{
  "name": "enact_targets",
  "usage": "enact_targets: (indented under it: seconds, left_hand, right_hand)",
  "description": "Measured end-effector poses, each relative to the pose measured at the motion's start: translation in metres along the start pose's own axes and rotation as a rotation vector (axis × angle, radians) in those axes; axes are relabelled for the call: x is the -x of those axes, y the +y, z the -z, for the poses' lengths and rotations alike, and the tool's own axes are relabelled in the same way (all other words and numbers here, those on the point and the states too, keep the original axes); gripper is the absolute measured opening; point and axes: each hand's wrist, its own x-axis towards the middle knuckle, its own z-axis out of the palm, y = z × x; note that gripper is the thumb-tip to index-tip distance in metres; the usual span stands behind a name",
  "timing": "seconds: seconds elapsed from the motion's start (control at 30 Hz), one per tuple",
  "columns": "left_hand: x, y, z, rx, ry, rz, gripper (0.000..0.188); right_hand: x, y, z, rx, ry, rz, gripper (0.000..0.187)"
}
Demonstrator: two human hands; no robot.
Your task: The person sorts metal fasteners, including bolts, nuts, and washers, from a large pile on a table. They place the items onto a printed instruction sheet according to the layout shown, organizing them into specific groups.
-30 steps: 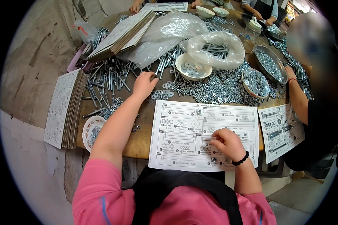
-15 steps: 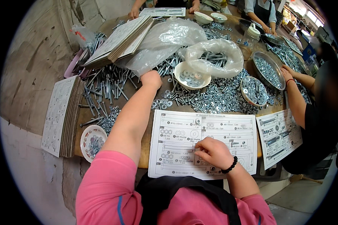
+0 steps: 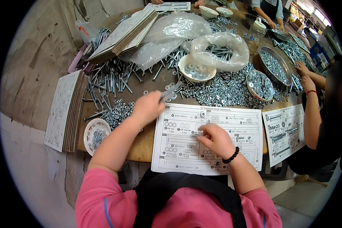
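Note:
My left hand is closed round one or more long silvery bolts, smeared by motion, which stick out past the fingers toward the heap. It is just left of the printed parts sheet in front of me. Over the sheet's middle hovers or rests my right hand, wearing a black bead bracelet. Its thumb and forefinger are bent and a little apart, with nothing visible between them; the other fingers are partly hidden. What looks like a nut shows near the sheet's top edge.
Loose bolts and nuts cover the table beyond. A washer bowl, another bowl, a plastic bag and cardboard-backed stacks stand around. At right, a co-worker's arms reach in beside a metal tray.
My left hand has come back toward me from the bolt pile by the plastic bag, now with bolts in it. My right hand has shifted slightly over the sheet. The co-worker's hands have moved.

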Motion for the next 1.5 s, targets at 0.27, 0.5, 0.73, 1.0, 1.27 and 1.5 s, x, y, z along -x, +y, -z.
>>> enact_targets:
  seconds: [0.27, 0.5, 0.73, 1.0, 1.27, 1.5]
  left_hand:
    - [0.068, 0.021, -0.034, -0.058, -0.227, -0.347, 0.017]
    - [0.068, 0.018, -0.034, -0.052, -0.192, -0.47, 0.031]
    - [0.084, 0.004, -0.027, 0.152, -0.112, -0.436, 0.036]
    - [0.093, 0.006, -0.044, 0.16, -0.03, -0.453, 0.016]
    - [0.095, 0.005, -0.033, 0.211, -0.115, -0.283, 0.027]
    - [0.088, 0.006, -0.043, 0.235, -0.099, -0.386, 0.033]
  right_hand:
    - [-0.001, -0.008, -0.029, 0.238, 0.318, 0.328, 0.045]
    - [-0.002, -0.009, -0.055, 0.541, -0.044, 0.291, 0.011]
    - [0.012, 0.006, -0.029, 0.4, -0.073, 0.236, 0.009]
    - [0.018, 0.02, -0.001, 0.541, 0.006, 0.055, 0.007]
    - [0.012, 0.003, -0.031, 0.334, -0.103, 0.047, 0.027]
    - [0.01, 0.005, -0.037, 0.375, -0.11, 0.066, 0.03]
